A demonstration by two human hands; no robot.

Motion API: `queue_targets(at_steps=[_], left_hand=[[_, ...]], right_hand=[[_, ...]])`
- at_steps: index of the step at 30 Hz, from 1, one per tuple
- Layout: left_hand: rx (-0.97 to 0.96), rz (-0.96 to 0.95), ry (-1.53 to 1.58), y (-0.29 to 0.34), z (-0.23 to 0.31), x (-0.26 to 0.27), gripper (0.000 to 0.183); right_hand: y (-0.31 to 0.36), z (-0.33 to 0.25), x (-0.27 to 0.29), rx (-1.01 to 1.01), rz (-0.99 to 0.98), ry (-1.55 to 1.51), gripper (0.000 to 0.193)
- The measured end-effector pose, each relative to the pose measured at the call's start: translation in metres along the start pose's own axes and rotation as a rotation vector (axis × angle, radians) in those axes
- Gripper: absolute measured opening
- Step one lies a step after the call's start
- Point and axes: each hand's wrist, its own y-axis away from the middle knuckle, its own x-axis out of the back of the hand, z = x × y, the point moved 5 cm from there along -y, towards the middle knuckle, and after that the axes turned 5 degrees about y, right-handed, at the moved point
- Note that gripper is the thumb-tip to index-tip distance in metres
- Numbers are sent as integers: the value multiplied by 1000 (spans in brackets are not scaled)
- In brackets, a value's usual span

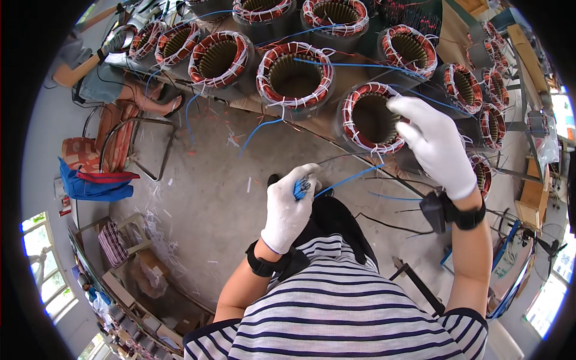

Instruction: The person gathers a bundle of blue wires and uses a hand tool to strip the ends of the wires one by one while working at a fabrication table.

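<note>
My left hand [289, 207], in a white glove, is closed around a small bundle of blue and black strands [302, 188], perhaps wire ends. A dark lead [342, 157] runs from its fingertips toward the nearest motor stator [373, 118], whose copper windings are laced with white cord. From that stator's lower rim a blue lead [351, 180] slants down toward this hand. Also gloved in white, my right hand [435, 141] is over the stator's right rim. Its thumb and fingers are apart, with nothing visible between them; whether they touch the windings is unclear.
More stators [295, 75] crowd the bench [327, 129], trailing blue leads. At the left another person's arm [75, 72] reaches over the bench, near a metal-framed chair [141, 147] and a blue bag [99, 180]. Paper scraps litter the floor [210, 180]. Shelving with boxes [150, 282] stands lower left.
</note>
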Motion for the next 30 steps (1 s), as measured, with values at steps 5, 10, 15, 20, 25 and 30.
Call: queue_targets(at_steps=[5,10,15,20,25,30], left_hand=[[-264,-29,-203,-20,11,-9,18],[-329,-215,-361,-51,5,-51,25],[-238,-329,-249,-59,6,-61,22],[-87,-467,-125,-66,-2,-64,18],[-8,-491,-56,-69,-2,-62,18],[-14,-578,-85,-73,-1,-65,18]], right_hand=[[38,-14,-27,52,7,172,10],[42,0,-52,80,-176,499,21],[52,12,-39,8,-53,396,20],[49,0,-46,70,-34,285,24],[44,-10,-59,187,7,511,22],[56,-4,-75,-83,29,443,15]])
